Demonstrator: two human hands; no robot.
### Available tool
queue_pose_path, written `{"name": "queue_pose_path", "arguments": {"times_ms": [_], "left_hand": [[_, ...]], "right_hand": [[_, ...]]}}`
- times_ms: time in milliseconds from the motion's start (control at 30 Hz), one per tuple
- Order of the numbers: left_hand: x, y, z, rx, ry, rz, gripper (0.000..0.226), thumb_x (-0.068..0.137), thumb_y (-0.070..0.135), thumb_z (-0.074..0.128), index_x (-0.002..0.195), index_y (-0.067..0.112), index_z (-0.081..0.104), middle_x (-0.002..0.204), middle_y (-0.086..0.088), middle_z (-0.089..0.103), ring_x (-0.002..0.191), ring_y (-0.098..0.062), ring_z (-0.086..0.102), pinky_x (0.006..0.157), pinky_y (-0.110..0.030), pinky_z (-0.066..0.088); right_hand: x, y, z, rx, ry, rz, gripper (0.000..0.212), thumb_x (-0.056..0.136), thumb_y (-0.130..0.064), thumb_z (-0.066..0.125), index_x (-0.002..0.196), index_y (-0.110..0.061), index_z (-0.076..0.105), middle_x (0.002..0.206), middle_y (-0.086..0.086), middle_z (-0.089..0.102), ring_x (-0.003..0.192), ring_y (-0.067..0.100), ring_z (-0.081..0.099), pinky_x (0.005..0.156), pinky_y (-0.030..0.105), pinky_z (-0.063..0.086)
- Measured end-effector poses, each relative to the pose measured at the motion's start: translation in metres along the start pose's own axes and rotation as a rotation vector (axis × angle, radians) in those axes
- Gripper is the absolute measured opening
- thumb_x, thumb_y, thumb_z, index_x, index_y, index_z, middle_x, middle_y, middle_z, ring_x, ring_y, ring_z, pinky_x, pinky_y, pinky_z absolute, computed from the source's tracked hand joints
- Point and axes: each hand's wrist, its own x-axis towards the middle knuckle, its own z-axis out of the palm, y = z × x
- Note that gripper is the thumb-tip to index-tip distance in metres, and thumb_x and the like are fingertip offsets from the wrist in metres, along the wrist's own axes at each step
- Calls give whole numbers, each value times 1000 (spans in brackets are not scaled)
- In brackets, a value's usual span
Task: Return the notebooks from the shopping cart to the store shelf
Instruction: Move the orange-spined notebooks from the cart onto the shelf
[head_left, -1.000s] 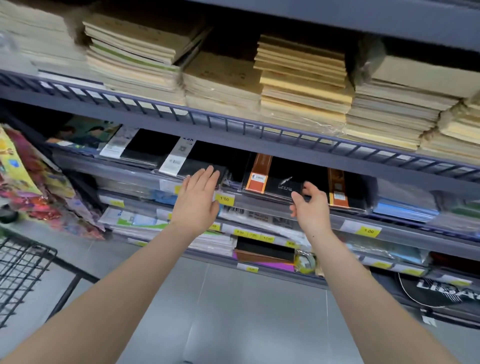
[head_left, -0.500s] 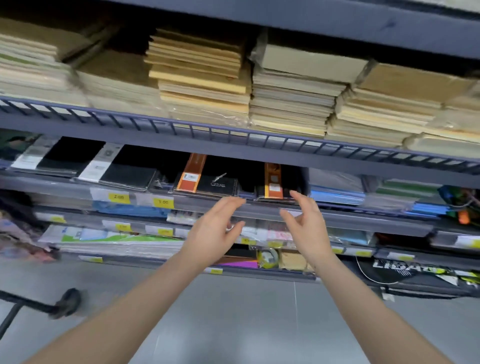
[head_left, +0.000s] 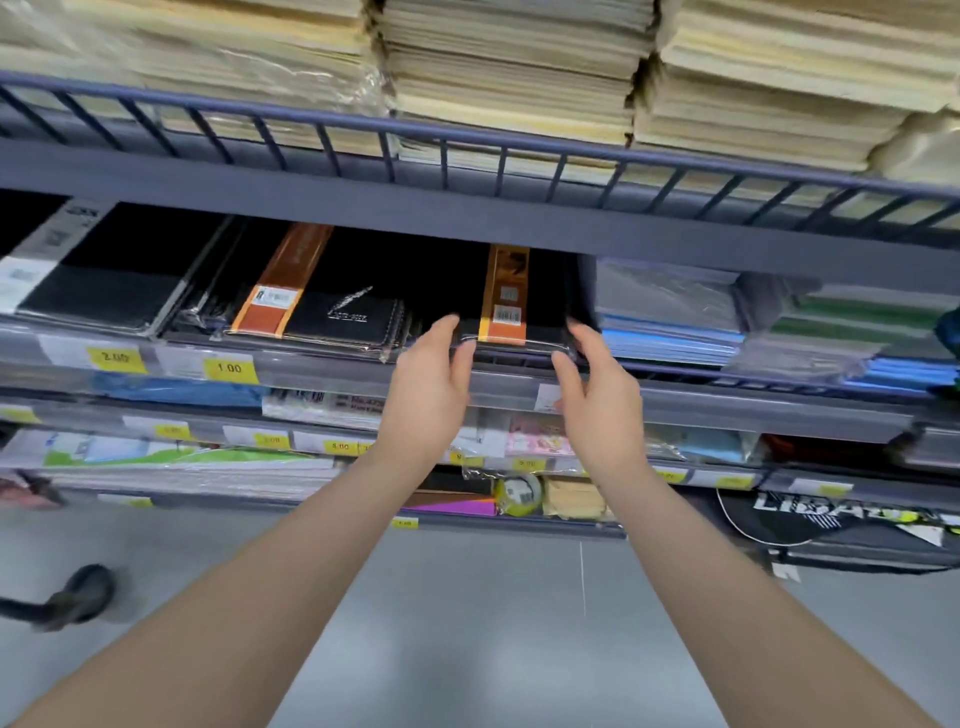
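A black notebook with an orange band (head_left: 540, 306) lies on top of a stack at the front of the middle shelf (head_left: 727, 410). My left hand (head_left: 426, 384) holds its front left corner, fingers along the side and thumb at the front edge. On the front right corner sits my right hand (head_left: 597, 395), gripping the same way. Another black notebook with an orange band (head_left: 332, 312) lies just to the left, and plain black notebooks (head_left: 104, 291) lie further left. Of the shopping cart only a wheel (head_left: 78, 597) shows, at the lower left on the floor.
Stacks of beige exercise books (head_left: 509, 78) fill the upper shelf behind a wire rail (head_left: 498, 150) that overhangs the hands. Blue and grey book stacks (head_left: 670, 322) sit right of the held notebook. Lower shelves hold packaged stationery, and a black bag (head_left: 831, 525) lies at the lower right.
The view has shifted right and closer to the shelf. Both hands have moved forward from the shelf's front edge and closed on the corners of the orange-banded black notebook.
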Motion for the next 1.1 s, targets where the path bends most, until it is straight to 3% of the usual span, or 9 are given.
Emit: {"name": "queue_pose_path", "arguments": {"times_ms": [100,233,367,600,733,867,933,1033,1100], "left_hand": [[8,-1,1,41,52,0,31,98,24,42,123,7,49,87,-8,62,64,-25,63,66,-41,52],[12,0,5,74,33,6,24,98,27,40,108,7,49,73,-11,60,61,-30,63,62,-49,52],[10,0,1,168,-27,52,34,95,33,46,113,4,46,65,-3,51,57,-24,53,53,-36,43],[10,-3,0,118,-53,58,29,94,33,49,105,6,44,69,-12,59,64,-28,62,60,-44,50],[11,-3,4,35,2,-2,35,94,34,49,115,6,44,74,-12,60,63,-26,62,61,-43,51],[11,-3,11,56,48,22,26,96,32,47,99,6,50,87,-3,52,72,-26,63,60,-33,44],[11,-3,13,58,72,13,29,96,30,47,102,2,53,95,0,45,73,-26,61,62,-29,40],[11,-2,16,60,110,4,28,96,27,48,98,-1,54,90,-4,44,71,-23,51,61,-20,27],[10,-4,16,38,125,14,25,95,27,50,89,2,52,84,-8,48,69,-25,49,59,-24,27]], "right_hand": [[7,-5,6,-50,38,7,36,96,-30,43,132,-26,46,103,3,68,86,26,63,74,33,48],[13,-7,9,-124,64,19,35,97,-31,41,130,-25,49,84,9,68,82,28,62,69,34,47],[11,-6,8,-152,48,-13,38,97,-31,42,134,-24,47,75,6,63,75,25,61,66,32,45],[7,-1,9,-122,88,-27,40,94,-36,48,131,-23,51,64,8,63,65,28,60,66,37,50],[8,-6,9,-100,103,-17,42,93,-37,48,134,-26,47,91,4,72,75,26,66,72,35,52],[8,-11,10,-120,133,21,43,94,-38,47,133,-21,49,112,1,69,93,26,65,78,36,50],[8,-11,11,-141,145,26,41,93,-40,47,129,-20,53,106,4,71,91,28,65,77,38,51],[9,-8,11,-169,127,1,41,91,-41,50,124,-18,56,90,6,71,81,29,64,71,34,46],[10,-7,9,-165,108,-13,41,90,-41,52,122,-16,57,84,7,70,76,28,63,69,32,45]]}}
